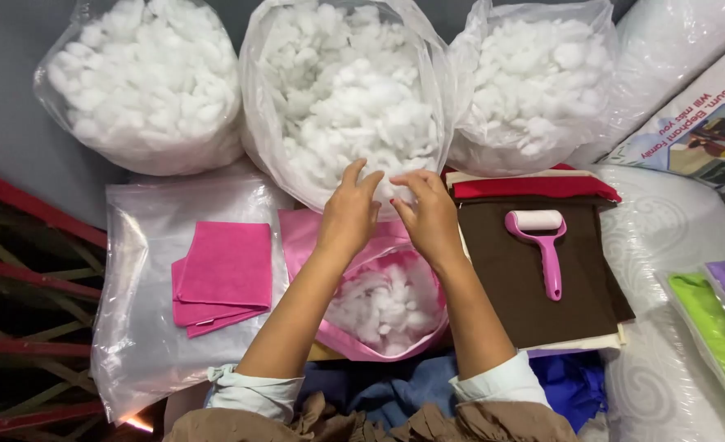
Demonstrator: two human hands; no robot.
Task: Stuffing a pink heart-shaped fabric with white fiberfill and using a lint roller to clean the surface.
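lint roller on cloth stack, perhaps folded

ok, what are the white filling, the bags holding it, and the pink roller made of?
White filling: looks like loose polyester fibre, matte, in fluffy clumps. Bags: thin clear plastic film, glossy and crinkled. Pink lint roller: smooth moulded plastic handle, apparently; its white head looks like paper or tape. Both hands, left and right, reach into the filling.

Three clear bags of white stuffing stood along the top of the frame; one pink lint roller lay right of centre; two hands showed.
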